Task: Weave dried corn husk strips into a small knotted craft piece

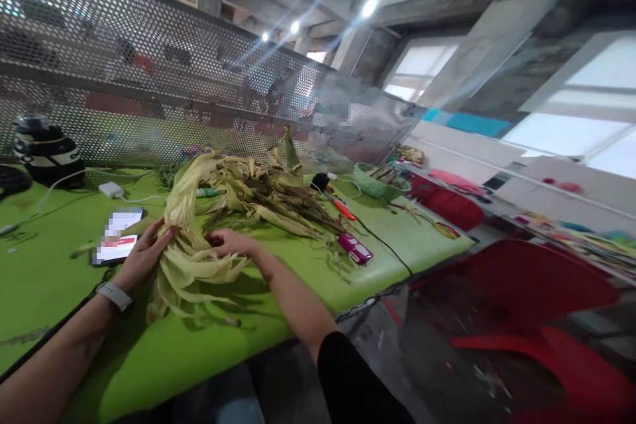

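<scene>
Holding a bunch of pale corn husks (181, 209) in the grip of the left hand (148, 248), over the green worktop (199, 358). Touching the loose strips (186, 278) with the right hand (229, 243); can't tell if pinching, with that grip partly hidden. Working between a phone (116, 246) and a big heap of dry husks (268, 202).

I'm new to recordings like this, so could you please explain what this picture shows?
There is no machine here: these are a person's own bare hands, seen by a camera worn on their head, looking forward and down. The left hand, with a band on its wrist, holds a pale husk bundle; the right hand touches its side, fingertips partly hidden. On the green table, a heap of dry husks lies beyond, with a phone to the left and a purple object and green basket to the right.
</scene>
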Tool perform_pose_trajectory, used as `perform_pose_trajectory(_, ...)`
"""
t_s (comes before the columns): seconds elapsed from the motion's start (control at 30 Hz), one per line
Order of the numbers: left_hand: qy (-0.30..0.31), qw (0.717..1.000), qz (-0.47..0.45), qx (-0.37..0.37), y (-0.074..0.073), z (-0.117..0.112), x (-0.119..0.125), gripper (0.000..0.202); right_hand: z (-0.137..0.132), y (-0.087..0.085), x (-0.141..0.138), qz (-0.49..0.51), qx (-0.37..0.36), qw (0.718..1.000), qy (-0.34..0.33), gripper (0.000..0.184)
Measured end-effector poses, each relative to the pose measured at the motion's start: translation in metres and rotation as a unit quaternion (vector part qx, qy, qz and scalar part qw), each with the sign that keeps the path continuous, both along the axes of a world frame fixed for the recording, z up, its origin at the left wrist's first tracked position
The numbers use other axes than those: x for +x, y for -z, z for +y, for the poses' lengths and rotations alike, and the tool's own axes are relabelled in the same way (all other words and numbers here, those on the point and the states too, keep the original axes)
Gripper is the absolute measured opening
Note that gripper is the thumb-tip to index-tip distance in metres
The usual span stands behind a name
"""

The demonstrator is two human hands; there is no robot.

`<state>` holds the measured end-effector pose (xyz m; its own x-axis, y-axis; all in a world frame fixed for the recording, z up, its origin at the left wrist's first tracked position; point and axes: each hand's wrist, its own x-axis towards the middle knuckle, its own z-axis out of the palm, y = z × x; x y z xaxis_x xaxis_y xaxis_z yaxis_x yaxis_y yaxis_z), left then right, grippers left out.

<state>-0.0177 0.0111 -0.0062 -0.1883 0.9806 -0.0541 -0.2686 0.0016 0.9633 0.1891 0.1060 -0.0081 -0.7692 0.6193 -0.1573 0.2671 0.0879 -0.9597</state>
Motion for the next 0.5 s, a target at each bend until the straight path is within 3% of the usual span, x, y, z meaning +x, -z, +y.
perform_pose_trajectory(0.27, 0.078, 0.99, 0.114, -0.024, -0.019, -0.007, 0.0, 0.088, -0.007, -0.007, -0.006, 0.131, -0.034, 0.987, 0.088, 0.028)
perform_pose_trajectory(0.33, 0.064, 0.987, 0.145, -0.022, -0.021, -0.006, -0.002, 0.09, -0.006, -0.01, -0.005, 0.156, -0.046, 0.981, 0.102, 0.028)
perform_pose_trajectory(0.5, 0.062, 0.988, 0.136, -0.022, -0.014, -0.001, -0.009, 0.106, -0.004, -0.012, -0.006, 0.167, -0.065, 0.982, 0.061, 0.031)
